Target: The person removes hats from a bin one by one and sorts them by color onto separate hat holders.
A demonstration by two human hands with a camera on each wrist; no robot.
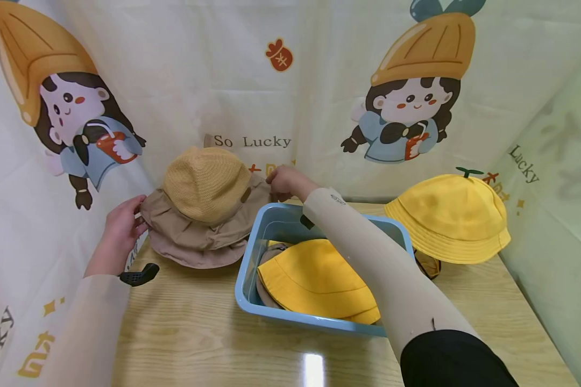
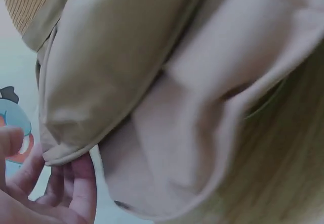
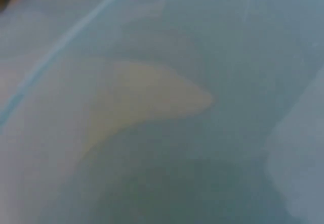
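A wide-brimmed sun hat (image 1: 205, 185) with a tan woven crown and khaki fabric brim lies at the back left of the table. A second, pinkish-beige brim (image 1: 198, 257) shows beneath it. My left hand (image 1: 122, 228) holds the khaki brim at its left edge; in the left wrist view, fingers (image 2: 83, 183) curl under the brim's corner. At the opposite edge, my right hand (image 1: 288, 181) grips the brim, its fingertips partly hidden. The right wrist view is blurred and shows mostly the blue bin (image 3: 243, 148).
A blue plastic bin (image 1: 244, 293) stands under my right forearm, holding a yellow hat (image 1: 314, 274) and greyish-brown fabric. At the right sits another yellow bucket hat (image 1: 450, 220) with a green sprout, over a dark brown item (image 1: 428, 264). A printed curtain (image 1: 319, 107) surrounds the wooden table (image 1: 198, 333).
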